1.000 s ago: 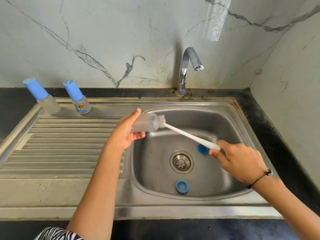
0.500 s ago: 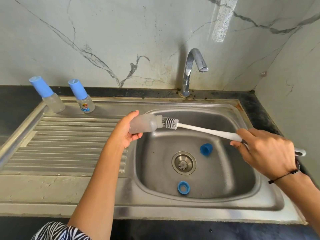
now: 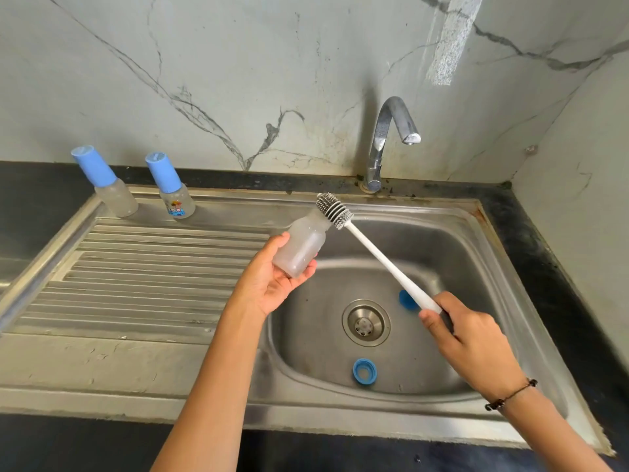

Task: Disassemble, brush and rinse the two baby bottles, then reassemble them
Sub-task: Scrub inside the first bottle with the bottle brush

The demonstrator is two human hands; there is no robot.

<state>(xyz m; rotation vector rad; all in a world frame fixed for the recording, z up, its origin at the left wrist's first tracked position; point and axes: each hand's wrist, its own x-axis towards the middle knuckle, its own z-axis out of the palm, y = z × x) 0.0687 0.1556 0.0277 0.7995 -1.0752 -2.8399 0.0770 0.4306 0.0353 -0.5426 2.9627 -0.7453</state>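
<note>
One open bottle gripped in her left hand, brush clutched by right hand at its mouth; rinsing, reassembly, capped bottles at sink's back-left edge remain

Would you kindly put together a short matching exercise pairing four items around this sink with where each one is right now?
Things:
1. open bottle
2. brush
3. blue ring
4. two capped bottles

Places:
A. lying in the basin near its front wall
B. standing at the back of the drainboard
C. gripped in the left hand
D. handle held in the right hand

Pairs: 1-C, 2-D, 3-A, 4-B
</note>
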